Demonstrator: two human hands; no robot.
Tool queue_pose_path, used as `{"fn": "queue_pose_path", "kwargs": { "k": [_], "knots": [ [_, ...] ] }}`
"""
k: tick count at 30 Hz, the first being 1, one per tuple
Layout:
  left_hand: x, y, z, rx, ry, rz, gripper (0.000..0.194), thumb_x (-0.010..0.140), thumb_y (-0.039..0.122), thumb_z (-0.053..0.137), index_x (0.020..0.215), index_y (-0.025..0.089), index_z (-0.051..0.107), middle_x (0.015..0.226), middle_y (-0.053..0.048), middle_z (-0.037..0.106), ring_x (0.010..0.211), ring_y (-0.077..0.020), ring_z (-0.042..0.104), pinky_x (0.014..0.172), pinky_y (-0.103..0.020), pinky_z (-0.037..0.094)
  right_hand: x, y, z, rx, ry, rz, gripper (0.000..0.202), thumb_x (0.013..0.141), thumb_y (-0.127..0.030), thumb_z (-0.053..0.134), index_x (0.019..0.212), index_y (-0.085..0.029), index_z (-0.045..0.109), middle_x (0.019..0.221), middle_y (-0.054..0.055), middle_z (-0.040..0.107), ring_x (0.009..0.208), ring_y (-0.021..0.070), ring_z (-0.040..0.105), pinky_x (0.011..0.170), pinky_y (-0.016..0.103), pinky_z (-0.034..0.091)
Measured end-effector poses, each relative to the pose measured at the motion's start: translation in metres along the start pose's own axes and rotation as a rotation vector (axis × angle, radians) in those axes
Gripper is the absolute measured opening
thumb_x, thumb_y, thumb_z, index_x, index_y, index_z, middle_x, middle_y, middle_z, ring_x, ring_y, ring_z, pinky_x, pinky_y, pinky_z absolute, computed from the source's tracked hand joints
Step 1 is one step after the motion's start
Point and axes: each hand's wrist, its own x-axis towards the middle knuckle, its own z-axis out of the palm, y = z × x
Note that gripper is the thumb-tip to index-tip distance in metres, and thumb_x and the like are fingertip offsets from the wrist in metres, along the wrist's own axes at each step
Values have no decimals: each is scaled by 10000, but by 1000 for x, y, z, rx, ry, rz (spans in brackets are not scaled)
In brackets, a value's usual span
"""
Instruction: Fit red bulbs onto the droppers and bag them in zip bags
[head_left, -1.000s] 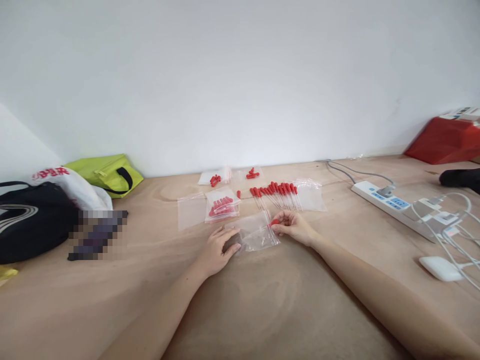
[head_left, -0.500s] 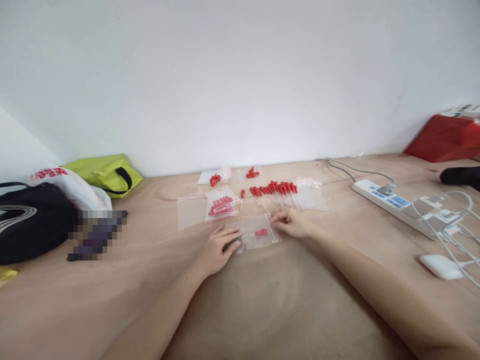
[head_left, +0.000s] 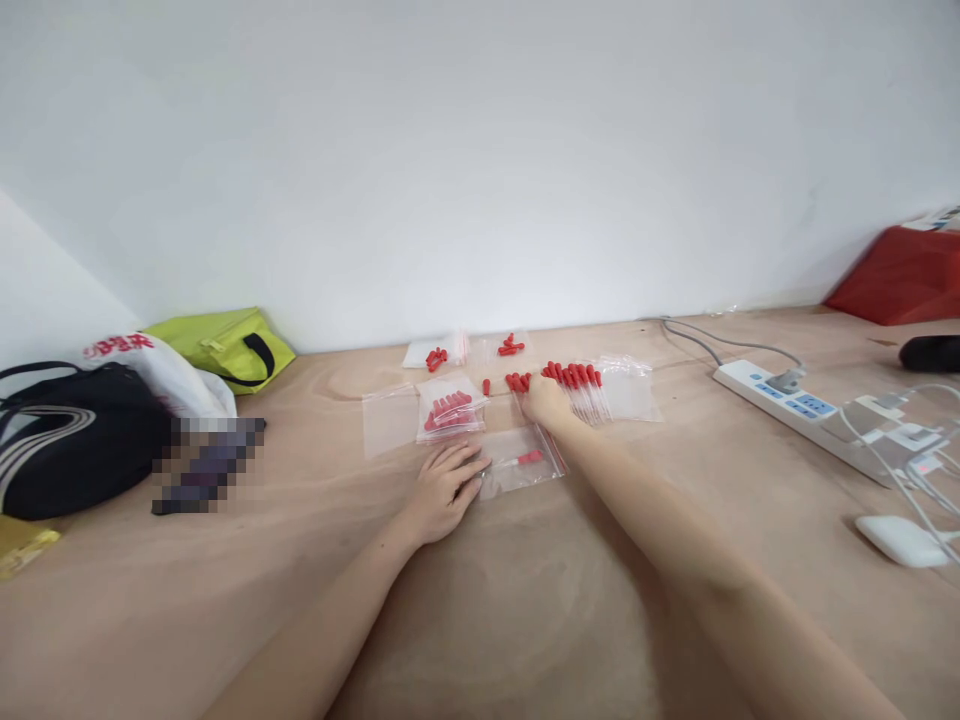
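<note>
My left hand (head_left: pixel 444 490) lies with its fingers spread on the left end of a clear zip bag (head_left: pixel 499 482). Inside that bag is a dropper with a red bulb (head_left: pixel 530 457). My right hand (head_left: pixel 546 402) is over a row of red-bulbed droppers (head_left: pixel 574 374), whose thin stems point toward me. It covers part of the row, and its fingertips are hidden, so what they hold does not show. Just left of the row lies a single red bulb (head_left: pixel 486 387). A filled bag of red bulbs (head_left: pixel 451 408) sits beyond my left hand.
Loose red bulbs (head_left: pixel 436 359) lie on a bag near the wall, with another small pile (head_left: pixel 511 346) beside them. A flat clear bag (head_left: pixel 390 420) is at left. A power strip (head_left: pixel 795 415) with cables stands right; a black bag (head_left: pixel 82 440) and green bag (head_left: pixel 225 345) are left.
My right hand has moved from the right edge of the near bag, up and left onto the droppers. My left hand stays on the bag. The view has shifted slightly.
</note>
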Motion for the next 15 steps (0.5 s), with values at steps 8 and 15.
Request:
{"fn": "queue_pose_path", "kwargs": {
  "k": [8, 15],
  "knots": [
    [-1, 1, -1, -48, 37, -16, 360, 837, 312, 450, 1177, 217, 520, 1287, -60, 473, 1197, -229, 403, 1015, -459, 295, -25, 36, -19, 345, 179, -157, 578, 783, -183, 406, 1303, -82, 176, 826, 92, 577, 740, 195, 584, 667, 304, 463],
    [0, 3, -2, -39, 58, -54, 349, 825, 330, 471, 1138, 192, 541, 1261, -74, 485, 1183, -239, 406, 1002, -441, 320, -56, 79, -16, 957, 264, 19, 630, 743, -326, 463, 1258, -205, 122, 706, -52, 445, 514, 106, 526, 520, 262, 489]
  ]
}}
